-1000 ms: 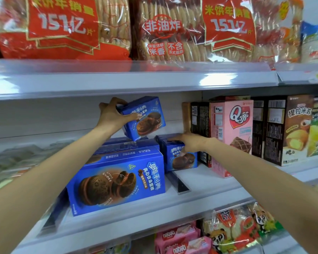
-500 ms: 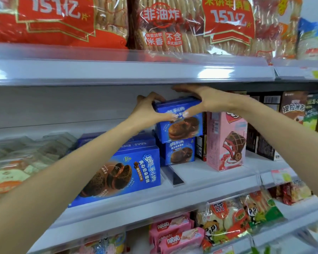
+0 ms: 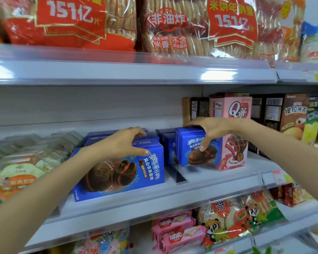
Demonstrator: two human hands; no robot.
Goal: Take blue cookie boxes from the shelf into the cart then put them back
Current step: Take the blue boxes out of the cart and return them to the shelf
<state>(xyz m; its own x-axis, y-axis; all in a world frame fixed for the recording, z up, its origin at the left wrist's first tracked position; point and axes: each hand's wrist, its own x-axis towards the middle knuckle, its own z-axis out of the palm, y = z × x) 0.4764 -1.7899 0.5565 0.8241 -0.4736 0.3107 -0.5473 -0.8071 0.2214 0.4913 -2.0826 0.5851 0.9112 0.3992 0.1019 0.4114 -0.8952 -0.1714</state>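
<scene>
Setting the small blue cookie box (image 3: 197, 146) down squarely is what this step asks of me, as I judge it, since it sits at the front of the middle shelf (image 3: 218, 177) with my right hand (image 3: 212, 130) clamped over its top, fingers draped down the printed face and thumb on the far side, so that hand is plainly holding the box. At 9 o'clock from it stand more blue boxes in a row running back, and its right side lies against the pink snack box (image 3: 231, 132) at 3 o'clock; I cannot tell whether its base is fully flat on the shelf. To finish well I would keep the face turned outward, slide it back until it lines up with the row behind, and let go only once it stands without leaning. Further out at 9 o'clock, my left hand (image 3: 126, 143) lies half-open, palm down, on top of the large blue cookie box (image 3: 117, 173), gripping nothing that I can see, just steadying it. The black divider (image 3: 176, 174) at 7 o'clock marks the lane edge, so I should not push the small box across it. At 12 o'clock the upper shelf carries red rice-cracker bags (image 3: 173, 26), well clear of my work
</scene>
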